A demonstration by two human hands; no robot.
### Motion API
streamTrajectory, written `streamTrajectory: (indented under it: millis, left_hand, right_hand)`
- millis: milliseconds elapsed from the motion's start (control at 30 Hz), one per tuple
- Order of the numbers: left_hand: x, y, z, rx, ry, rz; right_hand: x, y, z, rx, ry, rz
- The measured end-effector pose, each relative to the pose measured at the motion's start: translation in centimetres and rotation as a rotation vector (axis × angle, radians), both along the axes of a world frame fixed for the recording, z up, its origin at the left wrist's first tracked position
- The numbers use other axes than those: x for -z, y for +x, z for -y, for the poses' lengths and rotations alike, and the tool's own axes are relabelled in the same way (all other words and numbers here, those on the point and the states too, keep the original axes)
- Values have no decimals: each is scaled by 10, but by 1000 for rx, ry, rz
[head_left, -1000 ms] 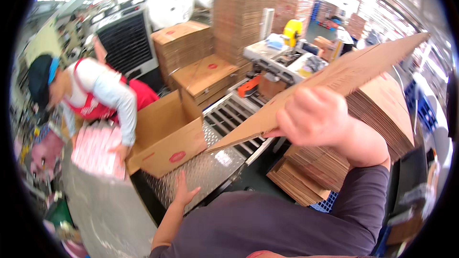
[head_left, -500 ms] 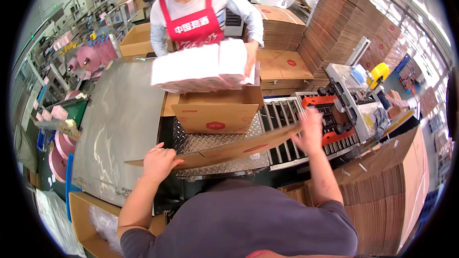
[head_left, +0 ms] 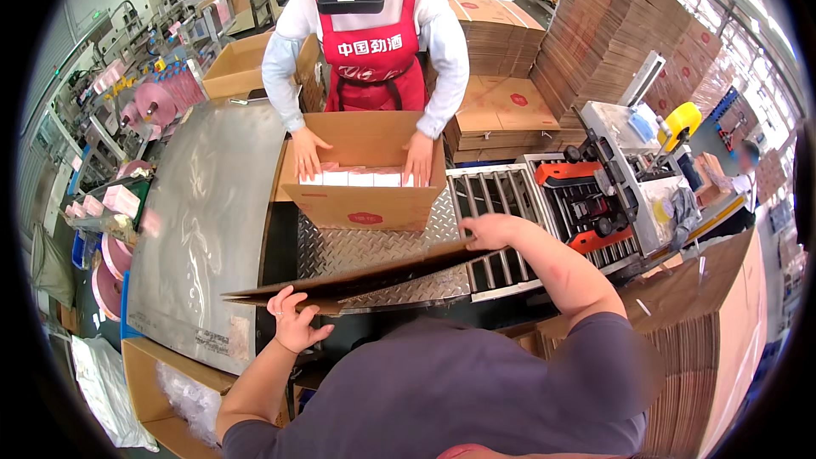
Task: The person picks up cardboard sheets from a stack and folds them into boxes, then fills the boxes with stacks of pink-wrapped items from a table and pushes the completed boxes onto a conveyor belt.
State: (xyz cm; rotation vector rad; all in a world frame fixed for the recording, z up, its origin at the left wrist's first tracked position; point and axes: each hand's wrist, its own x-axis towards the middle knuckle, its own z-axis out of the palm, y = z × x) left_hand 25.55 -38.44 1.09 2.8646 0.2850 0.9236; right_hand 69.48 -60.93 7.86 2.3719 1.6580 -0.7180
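Note:
A folded-flat cardboard carton [head_left: 399, 272] stretches across in front of me, above the near edge of a metal tread plate [head_left: 340, 248]. My right hand [head_left: 490, 231] is closed on its far right end. Against the near face, at the left end, rests my left hand [head_left: 295, 320], its fingers apart and a ring on one of them. Just beyond stands an open cardboard box [head_left: 357, 206] with a row of white packs [head_left: 361, 178] inside. A co-worker in a red apron [head_left: 374, 55] has both hands in that box, at the sides of the packs.
A bare metal table [head_left: 200, 229] lies to the left. On the right a roller conveyor [head_left: 497, 195] leads to an orange-and-grey machine [head_left: 586, 195]. Stacked flat cartons [head_left: 595, 42] rise behind it, with more [head_left: 680, 374] at my lower right. A box of clear plastic [head_left: 183, 395] stands lower left.
The co-worker has lowered the white packs into the open box. My right hand has moved left and farther off with the carton's end; my left hand has shifted slightly nearer and its fingers have spread.

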Motion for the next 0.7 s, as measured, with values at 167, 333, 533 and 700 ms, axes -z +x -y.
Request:
streamTrajectory:
  millis: [167,333,533,700]
  left_hand:
    - [-73,66,-8,213,-89,-9]
    - [19,125,38,875,-135,-613]
    - [43,142,29,698,-536,-691]
    - [-15,115,37,605,-798,-1108]
  right_hand:
    - [-47,41,21,307,78,332]
    - [-81,-38,-9,103,-286,206]
    - [97,-20,-6,-246,-537,-138]
    - [31,-21,-34,-416,-159,-314]
